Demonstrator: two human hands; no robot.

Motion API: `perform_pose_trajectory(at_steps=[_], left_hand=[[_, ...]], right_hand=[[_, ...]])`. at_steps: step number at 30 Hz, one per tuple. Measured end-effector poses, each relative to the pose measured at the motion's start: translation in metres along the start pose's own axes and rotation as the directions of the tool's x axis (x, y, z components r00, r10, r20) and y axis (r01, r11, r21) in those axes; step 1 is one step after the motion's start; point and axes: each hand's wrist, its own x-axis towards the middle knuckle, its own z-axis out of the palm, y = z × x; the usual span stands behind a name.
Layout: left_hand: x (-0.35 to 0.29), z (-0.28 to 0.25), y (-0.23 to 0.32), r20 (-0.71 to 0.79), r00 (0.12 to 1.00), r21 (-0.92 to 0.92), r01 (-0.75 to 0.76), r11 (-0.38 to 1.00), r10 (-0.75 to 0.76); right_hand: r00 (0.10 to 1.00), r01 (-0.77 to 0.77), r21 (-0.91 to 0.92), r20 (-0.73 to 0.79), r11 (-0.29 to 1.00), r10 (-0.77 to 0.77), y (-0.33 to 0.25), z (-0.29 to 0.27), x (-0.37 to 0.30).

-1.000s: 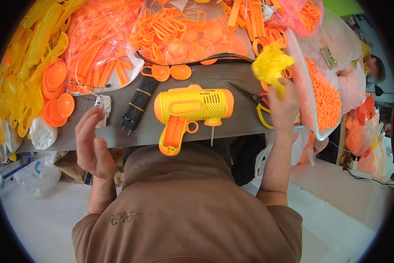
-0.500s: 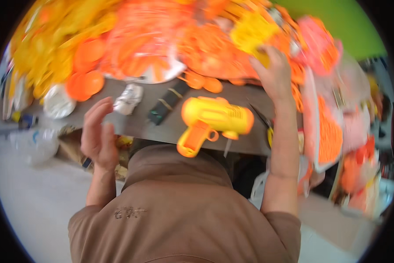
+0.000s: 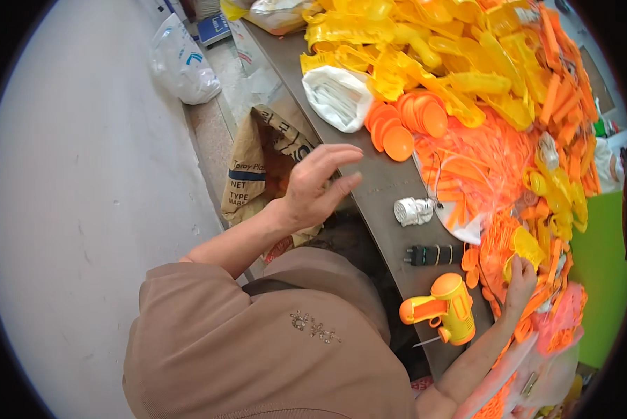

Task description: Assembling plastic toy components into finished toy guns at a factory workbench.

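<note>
My left hand [image 3: 319,183] is held over the table's near edge at the left, thumb apart from the fingers, nothing in it. At the right, my right hand [image 3: 520,285] reaches to the heap, its fingers closed on a yellow plastic part [image 3: 528,244]. Nearest to my right forearm, a yellow and orange toy gun [image 3: 458,309] lies by the table's edge. Beyond it are a black piece [image 3: 433,255] bound with bands and a small white, crumpled-looking object [image 3: 414,211].
Yellow plastic shells [image 3: 460,59], orange discs [image 3: 399,140] and thin orange parts [image 3: 467,157] cover the far side of the grey table [image 3: 380,183]. A white bag [image 3: 334,98] stands near the left end. An open paper sack [image 3: 247,174] stands below the edge.
The view has swung left, showing more floor and the paper sack. My right hand stays at the yellow part, and my left hand remains raised with nothing in it.
</note>
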Motion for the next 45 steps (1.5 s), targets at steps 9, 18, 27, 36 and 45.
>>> perform_pose_trajectory(at_steps=[9,18,27,36,45], left_hand=[[0.02,-0.07,-0.105,-0.402,0.788,-0.078,0.478,0.875,-0.466],[0.14,-0.151,-0.223,-0.494,0.84,0.361,0.433,0.826,-0.225],[0.235,-0.142,-0.266,-0.419,0.812,0.761,0.558,0.332,-0.406],[0.28,-0.144,-0.304,-0.459,0.654,0.682,0.694,0.234,-0.602],[0.242,-0.148,-0.309,-0.623,0.708,0.12,0.507,0.854,-0.332]], right_hand=[[0.99,-0.095,0.568,-0.035,0.818,0.139,-0.007,-0.002,-0.033],[0.987,-0.091,0.616,-0.05,0.782,0.154,-0.041,0.007,-0.043],[0.994,0.063,0.285,-0.099,0.956,-0.036,-0.033,0.039,-0.013],[0.975,0.198,-0.306,0.157,0.931,-0.156,-0.104,0.002,-0.025],[0.562,0.784,0.016,0.406,0.62,-0.721,-0.322,0.063,0.036]])
